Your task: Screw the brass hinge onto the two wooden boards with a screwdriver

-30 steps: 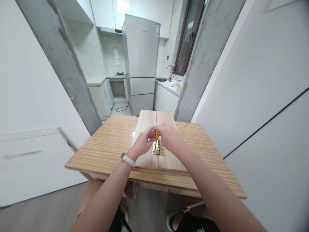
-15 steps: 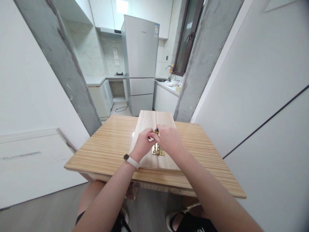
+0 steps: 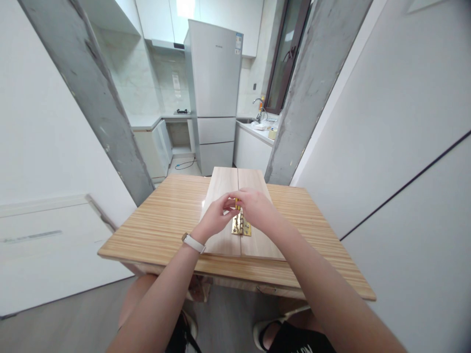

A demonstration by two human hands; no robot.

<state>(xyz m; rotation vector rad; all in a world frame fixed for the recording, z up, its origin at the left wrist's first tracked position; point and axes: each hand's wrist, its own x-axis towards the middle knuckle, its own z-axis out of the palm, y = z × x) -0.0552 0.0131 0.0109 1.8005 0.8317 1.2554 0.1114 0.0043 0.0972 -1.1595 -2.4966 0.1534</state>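
Head view: your left hand [image 3: 214, 219] and right hand [image 3: 257, 208] meet over the seam between two boards [image 3: 224, 196] that lie side by side on the table [image 3: 165, 220]. Between the fingertips of both hands you pinch a small yellow tool [image 3: 237, 202], probably a short screwdriver, standing roughly upright. Both hands are closed on it, the right from above and beside, the left from the other side; how firmly, you cannot tell from here. Just below the grip, on the side nearer you, the brass hinge [image 3: 241, 226] lies open across the seam, one leaf on each board. Your right palm hides part of its far end, so the tool's tip and any screw under it cannot be seen. A watch [image 3: 192, 242] sits on your left wrist.

The risks, as I judge them: the tip is small and your hands cover it, so it could slip out of a screw head and scratch the brass or the wood. Nothing visibly clamps the boards, so sideways pressure could push them apart and pull the hinge off line.
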